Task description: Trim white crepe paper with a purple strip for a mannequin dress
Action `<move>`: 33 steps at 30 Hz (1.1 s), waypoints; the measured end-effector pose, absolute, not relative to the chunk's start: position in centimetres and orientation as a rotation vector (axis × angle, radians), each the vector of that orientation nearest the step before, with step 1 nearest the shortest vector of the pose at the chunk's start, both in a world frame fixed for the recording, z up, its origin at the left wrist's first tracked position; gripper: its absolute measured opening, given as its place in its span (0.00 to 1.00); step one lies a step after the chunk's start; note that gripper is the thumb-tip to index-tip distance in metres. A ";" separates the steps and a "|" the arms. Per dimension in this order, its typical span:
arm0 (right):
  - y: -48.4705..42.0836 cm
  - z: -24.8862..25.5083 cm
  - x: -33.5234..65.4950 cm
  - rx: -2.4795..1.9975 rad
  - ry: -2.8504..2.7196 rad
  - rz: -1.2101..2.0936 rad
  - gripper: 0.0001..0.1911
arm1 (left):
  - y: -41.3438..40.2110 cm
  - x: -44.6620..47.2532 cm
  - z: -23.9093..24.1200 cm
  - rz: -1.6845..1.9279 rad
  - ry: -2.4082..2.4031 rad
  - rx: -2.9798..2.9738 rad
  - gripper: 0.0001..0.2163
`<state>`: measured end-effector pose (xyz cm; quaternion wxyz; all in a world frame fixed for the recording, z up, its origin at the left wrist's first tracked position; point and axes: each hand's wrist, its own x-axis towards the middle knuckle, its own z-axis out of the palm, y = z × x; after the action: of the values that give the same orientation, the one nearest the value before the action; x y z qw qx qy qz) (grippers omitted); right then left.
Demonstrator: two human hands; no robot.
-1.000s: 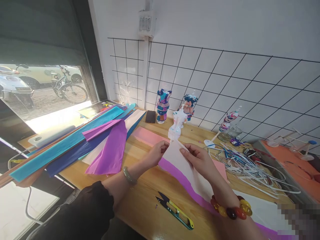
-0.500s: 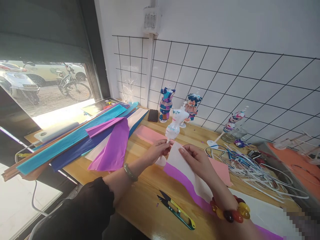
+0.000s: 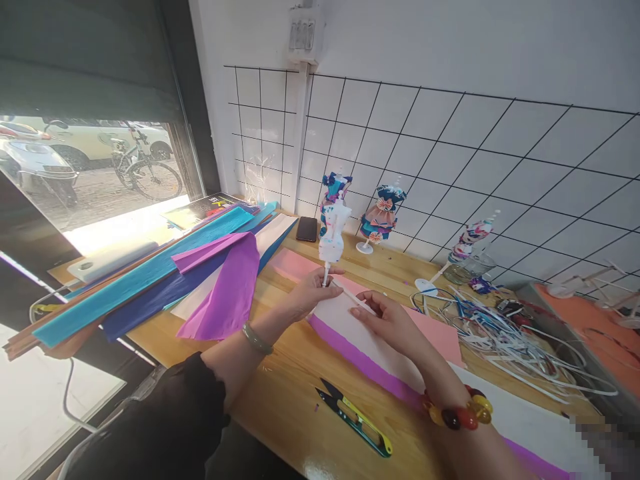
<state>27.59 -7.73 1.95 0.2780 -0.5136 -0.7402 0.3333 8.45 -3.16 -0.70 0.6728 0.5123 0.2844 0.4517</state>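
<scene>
My left hand (image 3: 316,291) is closed round the thin stem of a small white dress-form mannequin (image 3: 331,240), which stands upright above my fingers. A long strip of white crepe paper (image 3: 370,333) runs from beside that hand down to the lower right, with a purple strip (image 3: 350,357) showing along its near edge. My right hand (image 3: 385,317) pinches the top edge of the white paper, where it is folded over. The mannequin's base is hidden behind my left hand and the paper.
Thread snips (image 3: 355,420) lie at the table's front. Folded crepe paper (image 3: 225,287) covers the left side, near a phone (image 3: 307,230). Dressed mannequins (image 3: 379,217) stand at the back. Tangled cords (image 3: 505,333) lie right, beside a grey-edged orange tray (image 3: 580,313). Pink paper (image 3: 440,337) lies behind my hands.
The white mannequin has moved left and become more upright in my left hand. The paper's upper end has shifted left and lies flatter, its top edge now folded between my hands.
</scene>
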 end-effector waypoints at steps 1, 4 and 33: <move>-7.6 2.1 28.0 -1.364 -2.002 0.974 0.19 | -3.0 8.2 -0.5 1.027 0.641 1.132 0.26; -7.3 2.5 29.4 -1.368 -2.039 1.139 0.19 | -2.6 7.5 -0.1 1.063 0.628 1.099 0.27; -8.0 2.2 27.0 -1.296 -1.482 1.400 0.16 | -3.4 8.0 -0.6 0.929 0.552 1.169 0.27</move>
<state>27.00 -8.04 2.19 0.3552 -0.5014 -0.5736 0.5417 8.00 -3.40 -0.64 0.6995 0.5248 0.2475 0.4172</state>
